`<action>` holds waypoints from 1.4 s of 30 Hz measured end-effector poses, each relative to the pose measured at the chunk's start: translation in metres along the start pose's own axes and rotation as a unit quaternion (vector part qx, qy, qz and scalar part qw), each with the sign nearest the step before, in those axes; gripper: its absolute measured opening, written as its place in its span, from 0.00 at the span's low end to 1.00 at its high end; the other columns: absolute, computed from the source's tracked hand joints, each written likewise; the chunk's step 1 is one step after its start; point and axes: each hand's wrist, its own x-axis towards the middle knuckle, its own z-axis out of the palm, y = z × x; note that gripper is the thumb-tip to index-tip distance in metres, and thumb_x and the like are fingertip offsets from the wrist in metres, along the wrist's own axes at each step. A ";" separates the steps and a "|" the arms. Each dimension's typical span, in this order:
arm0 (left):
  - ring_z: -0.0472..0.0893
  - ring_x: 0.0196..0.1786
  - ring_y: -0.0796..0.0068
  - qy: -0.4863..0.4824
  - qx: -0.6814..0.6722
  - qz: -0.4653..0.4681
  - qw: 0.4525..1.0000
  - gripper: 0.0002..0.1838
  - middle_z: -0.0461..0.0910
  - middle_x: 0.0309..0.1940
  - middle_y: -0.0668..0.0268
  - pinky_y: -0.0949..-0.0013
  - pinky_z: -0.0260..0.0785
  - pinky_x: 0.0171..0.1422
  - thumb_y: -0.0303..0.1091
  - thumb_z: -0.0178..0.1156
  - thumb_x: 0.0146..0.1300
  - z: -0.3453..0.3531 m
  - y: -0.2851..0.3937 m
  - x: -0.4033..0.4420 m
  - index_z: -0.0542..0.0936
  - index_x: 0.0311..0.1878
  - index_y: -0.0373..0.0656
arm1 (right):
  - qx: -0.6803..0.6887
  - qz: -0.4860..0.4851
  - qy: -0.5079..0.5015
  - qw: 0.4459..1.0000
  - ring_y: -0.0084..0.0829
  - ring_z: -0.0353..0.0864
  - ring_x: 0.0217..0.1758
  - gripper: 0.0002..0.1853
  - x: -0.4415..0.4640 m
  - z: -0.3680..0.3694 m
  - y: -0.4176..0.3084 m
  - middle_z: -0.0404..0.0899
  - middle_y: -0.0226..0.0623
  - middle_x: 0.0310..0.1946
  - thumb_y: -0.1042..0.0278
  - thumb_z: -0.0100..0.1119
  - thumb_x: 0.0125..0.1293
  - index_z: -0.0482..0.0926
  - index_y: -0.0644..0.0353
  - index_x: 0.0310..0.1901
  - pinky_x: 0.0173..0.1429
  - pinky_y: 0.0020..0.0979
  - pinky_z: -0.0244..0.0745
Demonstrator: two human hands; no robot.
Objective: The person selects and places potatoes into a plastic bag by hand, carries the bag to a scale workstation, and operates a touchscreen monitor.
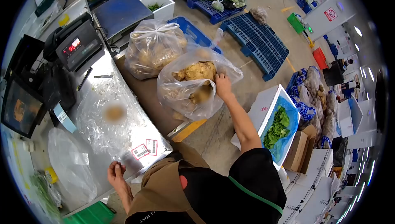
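At the right rim of an open clear plastic bag (177, 90) is my right hand (223, 85), its fingers closed on the plastic. Large brown, potato-like roots (200, 71) fill that bag; part of its contents is blurred. Right behind it stands a second clear bag (154, 49) of similar roots, its top gathered. My left hand (117, 174) hovers by the front edge of the metal table (158, 141), fingers curled together; whatever may be between them is too small to make out. Close to it lie two barcode labels (146, 149) and a crumpled sheet of clear plastic (103, 121).
A scale display (76, 47) with red digits and a dark monitor (22, 104) stand at the left. Behind is a blue weighing platform (121, 16). Blue pallets (259, 43) lie on the floor. At right sits a white foam box (267, 104) of leafy greens (277, 129).
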 end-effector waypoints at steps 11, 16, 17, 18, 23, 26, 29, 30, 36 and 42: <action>0.76 0.34 0.77 -0.070 0.019 -0.018 0.997 0.07 0.76 0.36 0.66 0.75 0.71 0.43 0.28 0.56 0.65 0.055 0.007 0.021 0.76 0.44 0.38 | -0.063 -0.063 0.021 0.996 0.41 0.73 0.40 0.13 0.011 0.001 0.013 0.74 0.42 0.34 0.63 0.63 0.45 0.78 0.62 0.30 0.45 0.40 0.67; 0.76 0.34 0.77 -0.073 0.027 -0.001 0.997 0.07 0.77 0.35 0.66 0.73 0.71 0.43 0.28 0.55 0.65 0.056 0.008 0.032 0.76 0.43 0.36 | 0.217 0.107 0.100 0.965 0.37 0.75 0.29 0.17 0.008 -0.085 -0.007 0.77 0.44 0.24 0.60 0.65 0.47 0.79 0.68 0.30 0.37 0.34 0.68; 0.76 0.34 0.77 -0.071 0.023 0.003 0.997 0.07 0.77 0.35 0.66 0.73 0.71 0.43 0.28 0.55 0.65 0.056 0.008 0.033 0.76 0.43 0.36 | 0.286 0.156 0.120 0.938 0.36 0.76 0.27 0.17 0.004 -0.098 -0.012 0.78 0.44 0.23 0.61 0.64 0.49 0.79 0.69 0.31 0.35 0.33 0.68; 0.76 0.34 0.77 -0.083 0.035 0.010 0.996 0.07 0.77 0.35 0.65 0.73 0.71 0.43 0.28 0.55 0.65 0.058 0.009 0.032 0.76 0.43 0.35 | 0.309 0.179 0.149 0.922 0.33 0.74 0.25 0.16 0.001 -0.116 -0.018 0.78 0.43 0.22 0.62 0.63 0.51 0.78 0.70 0.32 0.32 0.32 0.68; 0.78 0.35 0.73 -0.100 0.046 0.024 0.994 0.08 0.77 0.36 0.62 0.71 0.72 0.43 0.27 0.54 0.64 0.059 0.021 0.017 0.76 0.42 0.33 | 0.637 0.223 0.094 0.732 0.26 0.77 0.31 0.17 -0.011 -0.222 -0.075 0.81 0.35 0.33 0.66 0.60 0.57 0.78 0.73 0.43 0.38 0.29 0.72; 0.78 0.36 0.77 -0.100 0.061 0.043 0.992 0.09 0.77 0.30 0.65 0.75 0.70 0.42 0.27 0.54 0.64 0.058 0.016 0.017 0.76 0.44 0.32 | 0.743 0.071 0.056 0.663 0.23 0.76 0.38 0.19 -0.009 -0.217 -0.142 0.79 0.39 0.40 0.70 0.59 0.58 0.75 0.74 0.49 0.45 0.27 0.72; 0.78 0.36 0.78 -0.083 0.018 0.014 0.996 0.11 0.79 0.30 0.64 0.75 0.70 0.43 0.28 0.53 0.65 0.054 0.017 0.009 0.76 0.46 0.32 | 0.699 0.058 -0.118 0.703 0.22 0.75 0.42 0.17 -0.001 -0.214 -0.223 0.77 0.37 0.40 0.73 0.59 0.58 0.74 0.73 0.48 0.49 0.24 0.71; 0.78 0.36 0.78 -0.076 0.014 0.012 0.997 0.11 0.79 0.31 0.64 0.75 0.70 0.43 0.28 0.53 0.65 0.047 0.015 0.007 0.76 0.46 0.32 | 0.712 0.009 -0.143 0.687 0.21 0.75 0.42 0.17 0.004 -0.197 -0.252 0.76 0.36 0.40 0.75 0.59 0.58 0.74 0.73 0.48 0.49 0.23 0.70; 0.79 0.38 0.77 -0.032 -0.014 0.010 0.999 0.10 0.79 0.37 0.63 0.76 0.72 0.47 0.26 0.54 0.65 0.000 0.018 -0.003 0.76 0.46 0.32 | 0.599 -0.189 0.054 0.776 0.43 0.76 0.45 0.20 0.046 -0.123 -0.381 0.74 0.49 0.45 0.69 0.63 0.55 0.74 0.69 0.48 0.51 0.33 0.70; 0.79 0.37 0.78 0.025 -0.065 0.025 0.997 0.10 0.79 0.36 0.63 0.74 0.73 0.47 0.27 0.54 0.65 -0.085 0.018 0.009 0.76 0.46 0.32 | 0.474 -0.280 -0.117 0.827 0.49 0.73 0.51 0.22 0.055 -0.047 -0.406 0.71 0.51 0.51 0.65 0.60 0.57 0.73 0.68 0.52 0.54 0.37 0.69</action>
